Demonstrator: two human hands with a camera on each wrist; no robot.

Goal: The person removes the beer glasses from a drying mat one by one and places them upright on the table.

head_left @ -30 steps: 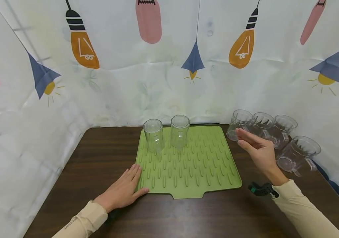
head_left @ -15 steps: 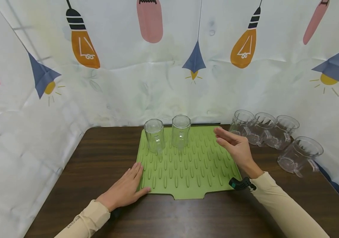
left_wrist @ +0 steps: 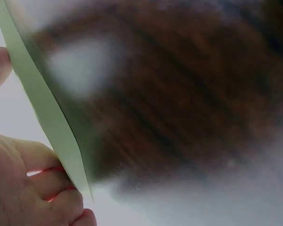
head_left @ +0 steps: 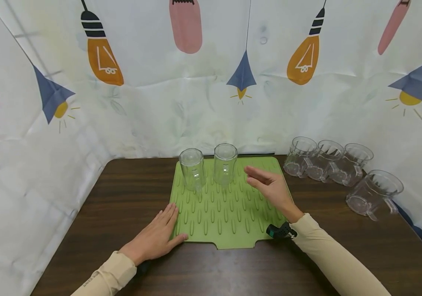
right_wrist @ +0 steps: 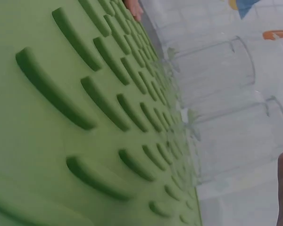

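My left hand (head_left: 156,235) rests flat on the left front corner of a green ribbed mat (head_left: 229,226), fingers straight and thumb spread along the front edge. In the left wrist view the mat's edge (left_wrist: 52,108) crosses beside its fingers. Over the right half of the mat, my right hand (head_left: 272,189) hovers with fingers extended and nothing in its grasp. Just left of its fingertips a clear glass mug (head_left: 225,164) stands on the mat. A second clear mug (head_left: 192,169) stands to the left of that one. The right wrist view shows the nearer mug (right_wrist: 240,136) beside the fingers.
Several more clear mugs stand on the dark wood table (head_left: 129,185) at the right: a row at the back with a left mug (head_left: 299,156), and a separate mug (head_left: 374,193) nearer the right edge. A patterned white cloth (head_left: 151,111) hangs behind the table.
My right hand has moved left from beside the mugs at the right to over the mat, carrying nothing. The left hand and all the mugs have stayed in place.
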